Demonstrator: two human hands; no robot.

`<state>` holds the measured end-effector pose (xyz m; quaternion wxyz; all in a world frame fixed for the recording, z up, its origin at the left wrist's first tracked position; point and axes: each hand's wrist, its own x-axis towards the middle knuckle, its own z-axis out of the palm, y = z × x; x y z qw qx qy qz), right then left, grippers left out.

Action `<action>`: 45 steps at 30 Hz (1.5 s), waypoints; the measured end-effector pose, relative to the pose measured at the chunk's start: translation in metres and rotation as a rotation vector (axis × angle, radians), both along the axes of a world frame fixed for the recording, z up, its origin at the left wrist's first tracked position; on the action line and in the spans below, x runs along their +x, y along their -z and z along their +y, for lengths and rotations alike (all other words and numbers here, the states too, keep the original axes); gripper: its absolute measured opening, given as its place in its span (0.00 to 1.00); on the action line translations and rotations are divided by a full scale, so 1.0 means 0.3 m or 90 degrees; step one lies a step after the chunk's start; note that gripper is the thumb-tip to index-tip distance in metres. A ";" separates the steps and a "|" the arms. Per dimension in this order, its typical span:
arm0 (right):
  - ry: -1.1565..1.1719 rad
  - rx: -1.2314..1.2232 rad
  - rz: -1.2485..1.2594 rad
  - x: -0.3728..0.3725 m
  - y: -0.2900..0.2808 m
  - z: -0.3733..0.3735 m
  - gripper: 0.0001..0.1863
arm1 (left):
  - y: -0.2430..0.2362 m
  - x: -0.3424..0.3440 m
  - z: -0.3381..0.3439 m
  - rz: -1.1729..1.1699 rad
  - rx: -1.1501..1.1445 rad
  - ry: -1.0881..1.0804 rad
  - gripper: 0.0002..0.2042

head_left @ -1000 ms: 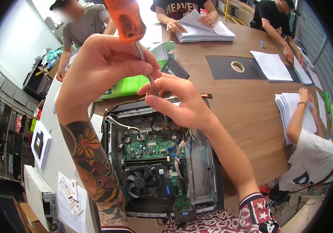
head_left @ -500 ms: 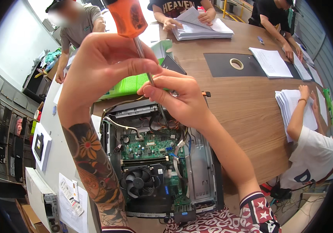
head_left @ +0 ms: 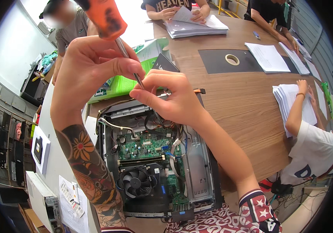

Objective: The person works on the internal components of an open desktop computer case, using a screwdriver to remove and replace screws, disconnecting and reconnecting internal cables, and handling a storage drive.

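Observation:
My left hand [head_left: 83, 73] is raised over the far part of an opened desktop computer case [head_left: 199, 167]. Its thumb and fingers close round the metal shaft of a screwdriver [head_left: 106, 19], whose orange and black handle points up. Lower on the same shaft, my right hand [head_left: 170, 97] pinches with thumb and forefinger. The screwdriver's tip is hidden behind the right hand and the cables. Inside the case lie a green motherboard [head_left: 145, 145], a black cooling fan [head_left: 135, 182] and several cables [head_left: 118, 126] along the far side.
A green package [head_left: 116, 87] and a dark flat box [head_left: 162, 64] lie beyond the case. Paper stacks [head_left: 197, 29] and a tape roll [head_left: 232, 59] rest on the wooden table [head_left: 240, 116]. A white computer tower [head_left: 40, 198] stands at left. Several people sit around, some handling papers.
Both hands and the screwdriver have shifted slightly left over the case, still gripping the shaft. The whole view has moved a little too.

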<state>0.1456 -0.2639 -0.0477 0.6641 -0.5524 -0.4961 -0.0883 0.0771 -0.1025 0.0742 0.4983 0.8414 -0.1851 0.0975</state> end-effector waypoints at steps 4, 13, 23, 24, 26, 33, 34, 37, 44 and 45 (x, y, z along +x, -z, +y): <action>0.001 0.003 0.059 -0.003 -0.019 0.005 0.10 | -0.009 -0.018 -0.042 -0.052 0.048 -0.149 0.10; -0.022 0.015 0.063 -0.005 0.010 0.016 0.10 | 0.014 -0.046 -0.005 0.017 0.039 0.014 0.10; -0.020 -0.018 0.096 -0.010 0.000 0.012 0.09 | 0.025 -0.020 -0.004 0.028 -0.014 0.013 0.06; -0.025 -0.017 0.097 -0.010 -0.002 0.011 0.09 | 0.019 -0.020 -0.004 0.031 0.001 0.021 0.05; 0.027 -0.007 0.038 -0.010 -0.006 0.003 0.10 | 0.017 -0.024 -0.020 0.046 -0.034 0.002 0.02; 0.027 -0.007 0.014 -0.003 -0.016 -0.018 0.09 | 0.016 -0.010 -0.032 -0.086 0.092 -0.028 0.03; 0.032 0.003 -0.021 0.000 -0.019 -0.025 0.09 | 0.018 -0.010 -0.041 -0.092 0.093 -0.031 0.03; 0.015 -0.001 -0.003 0.002 -0.023 -0.037 0.07 | 0.020 -0.012 -0.070 0.004 -0.100 0.032 0.05; -0.017 -0.104 -0.021 -0.076 0.029 0.042 0.09 | 0.106 -0.088 0.066 -0.016 -0.059 -0.075 0.04; -0.025 -0.071 0.035 -0.055 -0.018 0.015 0.09 | 0.037 -0.050 0.043 -0.092 -0.005 -0.105 0.05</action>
